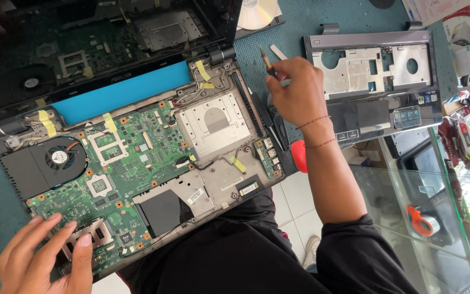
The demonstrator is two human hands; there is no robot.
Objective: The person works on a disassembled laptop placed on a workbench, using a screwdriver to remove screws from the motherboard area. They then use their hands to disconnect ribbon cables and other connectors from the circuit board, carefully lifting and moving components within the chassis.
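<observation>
An opened laptop (137, 158) lies across my lap and the teal table, its green circuit board (131, 147), black fan (58, 158) and silver drive bay (216, 122) bare. My left hand (44, 258) rests flat with fingers spread on the board's near-left corner, by a metal card slot. My right hand (295, 90) is closed around a thin dark tool (267, 61), a screwdriver or a brush, held tip up just right of the laptop's right edge. The screen (99, 49) stands open behind a blue strip (121, 95).
A detached grey laptop top cover (376, 81) lies upside down to the right. A disc (257, 12) sits in a tray at the back. A red object (299, 155) shows under my right wrist. A glass shelf (436, 218) with an orange-handled tool (417, 218) is at the lower right.
</observation>
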